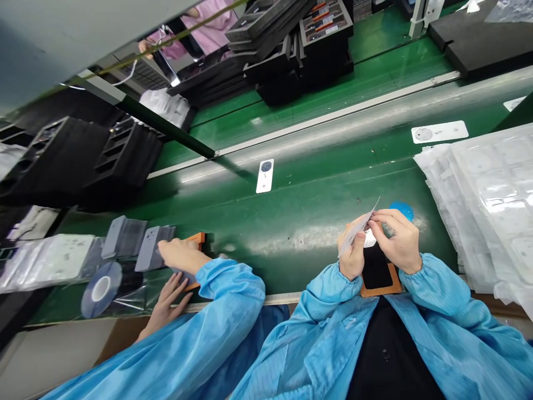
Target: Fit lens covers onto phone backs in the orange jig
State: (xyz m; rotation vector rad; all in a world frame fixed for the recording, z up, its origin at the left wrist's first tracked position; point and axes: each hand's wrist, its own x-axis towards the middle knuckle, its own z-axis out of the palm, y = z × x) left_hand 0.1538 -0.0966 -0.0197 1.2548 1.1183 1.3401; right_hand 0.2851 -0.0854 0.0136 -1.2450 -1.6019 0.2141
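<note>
My left hand (pixel 352 253) is closed on a thin pale sheet (pixel 356 233), which stands tilted up from its fingers. My right hand (pixel 397 236) pinches at the far edge of that same sheet; its fingertips partly hide the contact. Between the hands shows a small white piece with fine dark marks (pixel 370 239), and I cannot tell what it is fixed to. Below them, close to my body, lies an orange frame (pixel 381 290) with a black flat insert (pixel 376 269). A blue disc (pixel 402 210) lies on the green bench just beyond my right hand.
To my left, a co-worker's hands (pixel 183 255) work at another orange fixture (pixel 196 240). Near them are a tape roll (pixel 101 290) and grey panels (pixel 149 247). White cards (pixel 265 176) lie ahead. Stacked clear plastic trays (pixel 491 200) stand at right; black trays (pixel 277 83) sit behind.
</note>
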